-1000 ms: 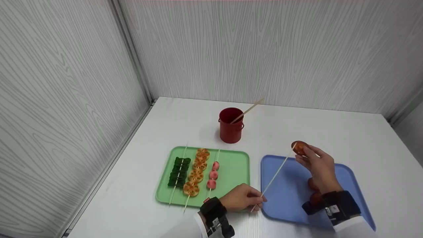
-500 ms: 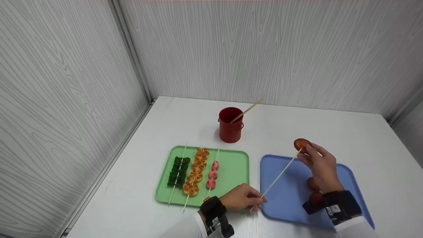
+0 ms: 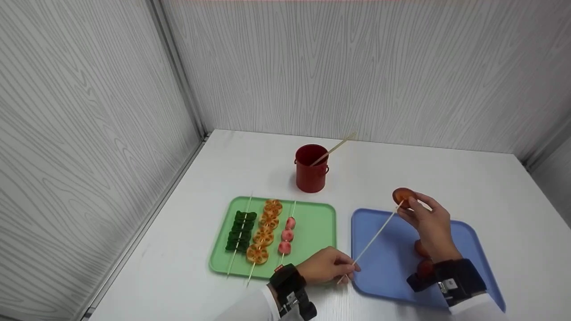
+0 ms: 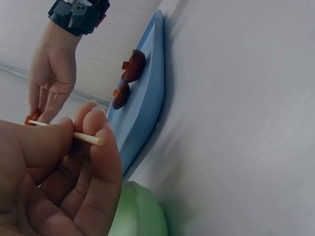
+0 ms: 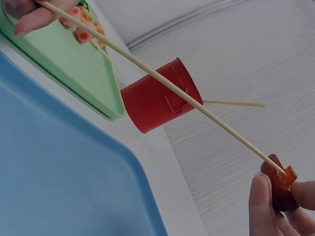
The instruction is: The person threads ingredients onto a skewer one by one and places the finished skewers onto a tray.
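My left hand (image 3: 325, 266) pinches a thin wooden skewer (image 3: 376, 234) near its lower end, between thumb and fingers. The skewer slants up to the right. Its far tip meets the orange stem side of a brown mushroom (image 5: 279, 189), held by the thumb and fingers of my right hand (image 3: 432, 225). How deep the tip sits cannot be told. Below the right hand, more brown mushrooms (image 4: 134, 66) lie on a blue tray (image 3: 383, 254), partly hidden by that hand and wrist in the head view.
Left of the blue tray, a green tray (image 3: 319, 223) bears skewers of dark green pieces (image 3: 241, 232), lotus root slices (image 3: 263, 236) and pink balls (image 3: 287, 235). Behind them stands a red bucket (image 3: 311, 176) with sticks (image 3: 337, 147) leaning in it. Walls (image 3: 357, 67) close off the table's back.
The right hand has shifted slightly, up and right, then back left, turning the mushroom's face toward the skewer. The skewer tip now lies lower on the mushroom. My left hand has barely moved.
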`<state>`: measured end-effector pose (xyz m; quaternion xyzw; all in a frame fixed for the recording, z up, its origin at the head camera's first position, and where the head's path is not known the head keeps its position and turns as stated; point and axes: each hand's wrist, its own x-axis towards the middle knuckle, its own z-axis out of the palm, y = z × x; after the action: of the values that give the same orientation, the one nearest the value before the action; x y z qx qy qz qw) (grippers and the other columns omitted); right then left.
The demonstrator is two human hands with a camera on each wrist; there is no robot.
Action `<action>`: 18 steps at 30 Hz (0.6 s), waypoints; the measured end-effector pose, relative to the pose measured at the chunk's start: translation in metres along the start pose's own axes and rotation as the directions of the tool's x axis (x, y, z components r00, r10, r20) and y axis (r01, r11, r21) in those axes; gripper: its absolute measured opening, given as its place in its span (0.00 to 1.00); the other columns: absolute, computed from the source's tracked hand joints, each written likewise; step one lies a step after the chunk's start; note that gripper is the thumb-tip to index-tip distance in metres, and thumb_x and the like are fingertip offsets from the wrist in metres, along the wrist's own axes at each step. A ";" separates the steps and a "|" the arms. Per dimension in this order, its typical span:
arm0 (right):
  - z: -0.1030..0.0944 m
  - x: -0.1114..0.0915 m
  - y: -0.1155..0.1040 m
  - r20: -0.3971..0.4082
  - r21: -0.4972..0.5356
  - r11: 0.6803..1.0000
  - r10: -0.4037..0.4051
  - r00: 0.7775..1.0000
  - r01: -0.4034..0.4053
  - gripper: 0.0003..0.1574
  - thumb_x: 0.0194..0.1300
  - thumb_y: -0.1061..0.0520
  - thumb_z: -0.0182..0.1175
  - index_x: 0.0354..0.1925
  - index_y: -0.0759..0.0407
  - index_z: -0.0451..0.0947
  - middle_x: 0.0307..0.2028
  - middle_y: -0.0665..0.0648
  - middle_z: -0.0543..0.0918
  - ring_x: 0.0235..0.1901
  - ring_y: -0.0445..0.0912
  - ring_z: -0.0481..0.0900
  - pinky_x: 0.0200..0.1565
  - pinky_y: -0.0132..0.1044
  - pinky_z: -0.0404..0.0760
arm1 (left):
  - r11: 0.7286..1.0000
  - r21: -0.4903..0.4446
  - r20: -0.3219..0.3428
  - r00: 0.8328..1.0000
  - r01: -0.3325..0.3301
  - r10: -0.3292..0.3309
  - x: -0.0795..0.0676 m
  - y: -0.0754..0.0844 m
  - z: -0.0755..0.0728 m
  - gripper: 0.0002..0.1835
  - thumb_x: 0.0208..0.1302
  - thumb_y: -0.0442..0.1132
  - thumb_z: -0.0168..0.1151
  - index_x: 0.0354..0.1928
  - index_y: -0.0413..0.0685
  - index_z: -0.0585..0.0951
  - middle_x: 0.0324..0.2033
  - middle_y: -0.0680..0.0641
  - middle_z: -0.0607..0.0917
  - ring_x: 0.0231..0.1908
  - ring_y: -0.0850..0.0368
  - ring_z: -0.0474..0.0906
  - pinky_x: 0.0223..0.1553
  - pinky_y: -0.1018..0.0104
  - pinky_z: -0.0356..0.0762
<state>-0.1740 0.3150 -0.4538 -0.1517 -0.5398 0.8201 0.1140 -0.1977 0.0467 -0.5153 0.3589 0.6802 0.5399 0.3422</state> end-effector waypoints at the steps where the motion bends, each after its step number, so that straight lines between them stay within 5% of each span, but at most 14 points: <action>1: 0.001 0.000 0.001 0.006 -0.012 1.000 -0.002 1.000 0.002 0.22 0.68 0.61 0.60 0.57 0.62 0.66 0.38 0.53 0.85 0.36 0.43 0.86 0.45 0.34 0.82 | 1.000 -0.003 -0.004 1.000 0.002 -0.002 0.000 0.000 0.000 0.11 0.70 0.30 0.55 0.45 0.29 0.83 0.29 0.35 0.85 0.22 0.68 0.75 0.23 0.78 0.71; 18: 0.013 -0.006 0.016 -0.021 -0.206 0.978 0.005 1.000 -0.010 0.31 0.70 0.56 0.58 0.64 0.67 0.61 0.36 0.47 0.85 0.37 0.41 0.86 0.46 0.34 0.82 | 0.998 -0.051 -0.082 0.996 0.025 -0.029 0.005 0.004 0.004 0.12 0.72 0.31 0.53 0.44 0.29 0.83 0.23 0.44 0.81 0.21 0.66 0.73 0.22 0.77 0.69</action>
<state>-0.1731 0.2956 -0.4633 -0.1732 -0.6202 0.7585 0.1002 -0.1963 0.0536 -0.5124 0.3186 0.6849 0.5663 0.3298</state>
